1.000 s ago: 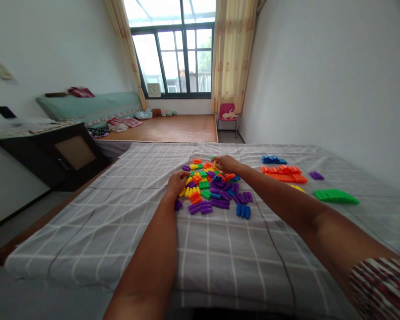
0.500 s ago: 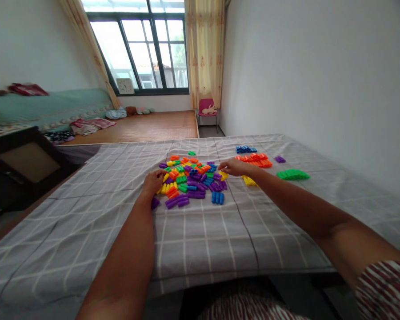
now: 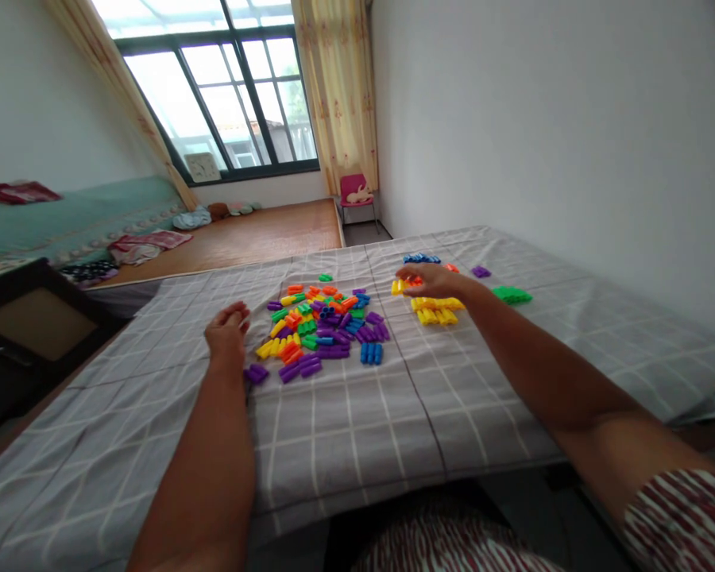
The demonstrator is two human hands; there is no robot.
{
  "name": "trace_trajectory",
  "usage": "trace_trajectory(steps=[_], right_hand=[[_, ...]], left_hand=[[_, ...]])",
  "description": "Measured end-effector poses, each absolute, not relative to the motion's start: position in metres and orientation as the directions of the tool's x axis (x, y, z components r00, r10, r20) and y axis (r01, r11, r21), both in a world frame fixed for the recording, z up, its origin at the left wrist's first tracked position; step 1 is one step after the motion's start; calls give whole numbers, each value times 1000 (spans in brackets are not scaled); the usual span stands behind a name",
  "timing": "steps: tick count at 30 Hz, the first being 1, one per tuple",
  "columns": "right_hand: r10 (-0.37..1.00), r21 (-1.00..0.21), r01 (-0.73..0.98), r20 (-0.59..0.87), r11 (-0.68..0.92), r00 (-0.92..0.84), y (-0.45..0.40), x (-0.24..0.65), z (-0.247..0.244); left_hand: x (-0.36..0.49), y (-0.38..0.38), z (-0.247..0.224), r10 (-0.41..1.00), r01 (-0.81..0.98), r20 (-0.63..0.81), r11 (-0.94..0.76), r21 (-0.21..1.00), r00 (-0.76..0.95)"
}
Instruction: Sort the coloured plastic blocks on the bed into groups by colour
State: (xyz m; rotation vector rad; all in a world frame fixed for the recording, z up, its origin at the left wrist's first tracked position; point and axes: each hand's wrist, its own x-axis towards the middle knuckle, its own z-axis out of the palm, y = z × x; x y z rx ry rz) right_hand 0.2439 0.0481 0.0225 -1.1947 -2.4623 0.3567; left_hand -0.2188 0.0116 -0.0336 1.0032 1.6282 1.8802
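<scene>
My right hand [image 3: 427, 280] is over the right part of the table, its fingers closed on yellow plastic tubes [image 3: 398, 287]. Just in front of its wrist lie rows of yellow tubes [image 3: 437, 316]; orange tubes [image 3: 451, 268] are partly hidden behind the hand. My left hand [image 3: 226, 330] hovers left of a mixed pile of coloured tubes [image 3: 327, 322], fingers loosely curled and apart, with nothing visible in them. Purple tubes [image 3: 256, 373] lie close to the left wrist. A blue group [image 3: 370, 353] sits at the pile's near right side.
A grey checked cloth [image 3: 357, 429] covers the table. Blue tubes [image 3: 421, 258], purple tubes [image 3: 481, 272] and green tubes [image 3: 512, 295] lie in separate groups at the right. Beyond stand a bed [image 3: 291, 226] and a pink chair [image 3: 353, 187]; a dark cabinet [image 3: 21, 334] is at the left.
My right hand has moved away from the pile with yellow tubes, toward the groups on the right. My left hand has drawn back left from the pile. The camera view has shifted.
</scene>
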Motion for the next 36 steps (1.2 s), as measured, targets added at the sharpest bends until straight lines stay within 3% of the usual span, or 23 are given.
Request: trace_trajectory(steps=[3, 7, 11, 15, 18, 21, 24, 28, 31, 36], right_hand=[[761, -370, 668, 252, 646, -597, 53, 269, 17], [726, -320, 651, 311, 688, -614, 49, 286, 3], [740, -353, 651, 272, 672, -616, 46, 306, 9], [723, -342, 645, 197, 683, -662, 42, 313, 12], [726, -279, 671, 241, 688, -644, 38, 304, 1], [743, -264, 695, 265, 669, -614, 34, 294, -11], [746, -335, 667, 339, 665, -574, 34, 296, -12], [823, -596, 584, 503, 551, -264, 38, 324, -6], [859, -782, 442, 510, 439, 51, 43, 349, -4], [826, -883, 255, 462, 394, 324, 50, 367, -5]], left_hand=[[-225, 9, -22, 686, -68, 143, -271, 960, -714], [-209, 5, -7, 714, 107, 250, -241, 965, -654], [-170, 12, 18, 901, 419, 310, -165, 893, -305], [-107, 26, 42, 931, 719, 301, -352, 599, 205], [-44, 33, 40, 846, 731, 290, -534, 426, 449], [15, 37, 18, 793, 659, 266, -605, 447, 548], [55, 41, -10, 786, 654, 230, -608, 450, 573], [73, 45, -31, 790, 661, 139, -582, 473, 597], [72, 46, -36, 786, 654, 109, -575, 492, 609], [70, 39, -34, 808, 635, 160, -552, 541, 567]])
